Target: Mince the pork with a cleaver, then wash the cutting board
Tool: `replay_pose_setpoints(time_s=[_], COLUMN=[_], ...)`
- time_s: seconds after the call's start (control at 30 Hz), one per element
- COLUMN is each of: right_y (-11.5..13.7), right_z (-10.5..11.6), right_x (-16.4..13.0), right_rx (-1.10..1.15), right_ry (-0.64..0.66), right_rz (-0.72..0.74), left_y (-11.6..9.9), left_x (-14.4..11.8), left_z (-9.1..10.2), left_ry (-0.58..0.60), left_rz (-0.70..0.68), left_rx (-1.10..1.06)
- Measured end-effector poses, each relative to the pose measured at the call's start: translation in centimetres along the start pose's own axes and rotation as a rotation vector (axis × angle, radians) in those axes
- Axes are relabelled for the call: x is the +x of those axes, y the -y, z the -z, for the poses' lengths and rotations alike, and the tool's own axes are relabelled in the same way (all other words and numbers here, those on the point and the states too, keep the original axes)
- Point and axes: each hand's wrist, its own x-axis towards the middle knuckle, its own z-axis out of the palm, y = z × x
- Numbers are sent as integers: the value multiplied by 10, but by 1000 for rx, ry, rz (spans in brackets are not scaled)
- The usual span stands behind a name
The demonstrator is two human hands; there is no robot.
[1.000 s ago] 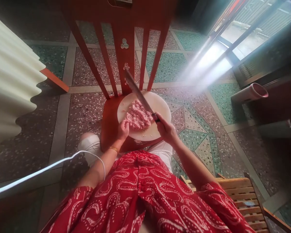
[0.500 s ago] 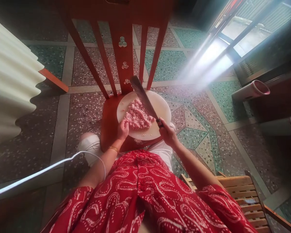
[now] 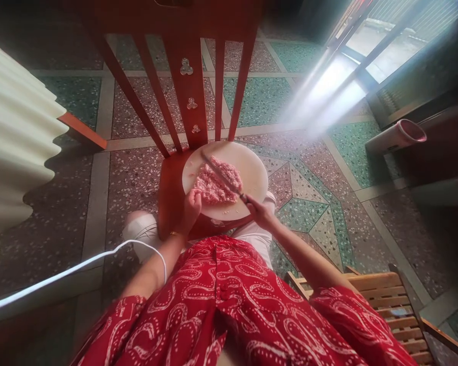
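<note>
Minced meat [image 3: 213, 185] lies in a flat pink heap on a round, pale chopping board [image 3: 254, 168]. My right hand [image 3: 262, 213] is closed round the dark handle of a cleaver [image 3: 224, 178], whose blade crosses the meat and shows almost edge-on. Whether the edge has sunk into the meat cannot be made out. At the board's near left rim, my left hand [image 3: 193, 201] is closed beside the meat, its fingertips curled in. Anything between those fingers is hidden.
Under the board is a red wooden chair [image 3: 170, 183] with a slatted back. A white cable [image 3: 80, 265] runs past my left arm. A slatted wooden seat [image 3: 385, 292] stands at lower right, a bin-like cylinder [image 3: 393, 140] at right, and a pale curtain [image 3: 19, 152] hangs left.
The cleaver has come down from above the board onto the meat, its blade turning edge-on. My right hand lowered with it, while my left hand stayed at the board's rim.
</note>
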Motion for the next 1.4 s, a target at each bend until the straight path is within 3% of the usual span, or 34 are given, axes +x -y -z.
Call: replay_pose_setpoints(time_s=[0.1,0.27,0.37,0.47,0.57,0.7,0.77,0.83,0.97,1.13,1.23,1.4], right_y=[-6,31,39,27,25,50,58,55,40,52,54,38], right_z=[-7,9,-4,-27,-29,-10,-13,-25,-40,-17,-21,-39], right_x=[-5,0,8,15,18,19,20,21,20,20,23,23], right_rx=[-47,79,89,17,-34,54,79,46,-110,19,53,-44], right_ry=[97,-49,-92,41,158,46,-19,-14,168,33,-24,140], right_rz=[-89,72,125,4,-101,50,139,137,-63,37,95,-64], left_y=[1,0,1,1,-1,-2,-1,2,5,1,0,3], left_x=[0,-5,-12,-17,-18,-17,-18,-19,-19,-21,-23,-24], left_z=[0,4,7,9,10,10,9,8,7,11,12,16], left_ry=[4,-34,-68,-75,-49,-37,-51,-49,-70,-59,-71,-85], left_rz=[14,75,87,97,83,52,49,51,48,42,42,41], left_rx=[-30,-109,-117,-78,-79,-94,-91,-95,-96,-106,-112,-98])
